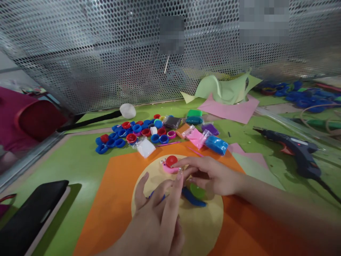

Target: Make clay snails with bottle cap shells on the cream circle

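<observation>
A small pink clay snail with a red bottle cap [172,161] as its shell and little white eyes lies near the top of a pale yellow paper circle [205,227]. The index fingertip of my right hand [210,173] touches the cap's right edge; its other fingers curl below. My left hand [160,209] is just below the snail, fingers spread, holding nothing that I can see. Its raised index fingertip comes close to the pink clay. Between and under the hands lie a dark blue clay strip [194,198] and a green round piece [197,191], partly covered.
Orange paper [106,199] lies under the circle. Behind it are several blue and red bottle caps [119,143] and packets of clay, including a blue packet [216,144]. A glue gun [295,147] lies right, a black phone [34,213] left. A perforated metal panel [114,53] stands behind.
</observation>
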The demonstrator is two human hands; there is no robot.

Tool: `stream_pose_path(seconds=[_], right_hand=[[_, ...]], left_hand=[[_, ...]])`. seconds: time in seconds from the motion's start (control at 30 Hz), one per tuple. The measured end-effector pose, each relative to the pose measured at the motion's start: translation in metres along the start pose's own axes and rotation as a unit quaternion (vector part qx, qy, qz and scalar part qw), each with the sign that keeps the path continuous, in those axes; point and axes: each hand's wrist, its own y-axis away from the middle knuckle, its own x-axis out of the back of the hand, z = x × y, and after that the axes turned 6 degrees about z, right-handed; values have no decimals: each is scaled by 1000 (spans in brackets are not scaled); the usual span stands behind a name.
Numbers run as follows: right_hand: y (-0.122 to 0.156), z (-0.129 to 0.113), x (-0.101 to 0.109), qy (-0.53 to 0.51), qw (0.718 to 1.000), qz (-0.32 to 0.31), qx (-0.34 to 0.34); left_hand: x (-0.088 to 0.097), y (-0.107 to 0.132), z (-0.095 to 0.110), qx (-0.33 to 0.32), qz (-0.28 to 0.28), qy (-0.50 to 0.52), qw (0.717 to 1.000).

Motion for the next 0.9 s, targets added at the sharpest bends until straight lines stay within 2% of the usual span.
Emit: stream_pose_path(seconds=[0.2,0.27,0.53,0.67,0.8,0.9], right_hand=[[1,1,-1,-10,1000,13,-23],[2,1,-1,5,999,27,-22],[3,3,2,97,994,41,41],[3,3,2,143,986,39,77],[3,3,2,135,985,54,93],[2,2,2,145,984,44,97]], left_hand=[[3,-2,-4,9,27,-7,1000],[4,-1,-5,6,18,-28,999],[0,5,-4,-18,-44,-39,998],[-3,5,-2,-22,-40,-42,998],[-6,8,-2,-12,2,-55,998],[-8,9,-3,-13,-6,-57,998]])
